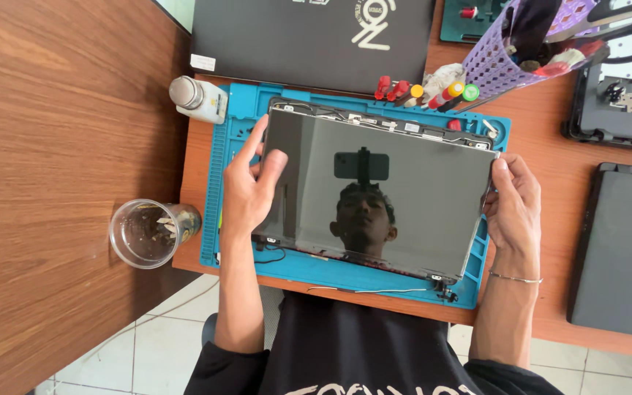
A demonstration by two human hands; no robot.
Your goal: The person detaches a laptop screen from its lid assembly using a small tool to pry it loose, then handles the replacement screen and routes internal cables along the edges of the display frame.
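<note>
A bare laptop screen panel with a dark glossy face lies on a blue work mat. My left hand rests on the panel's left edge, thumb on the glass and fingers curled around the side. At the opposite side my right hand grips the panel's right edge. Thin cables and small hinges show along the panel's top and bottom edges.
A clear cup and a small white bottle stand left of the mat. A black laptop lid lies behind, beside several screwdrivers and a purple tool basket. Dark laptop parts lie at right.
</note>
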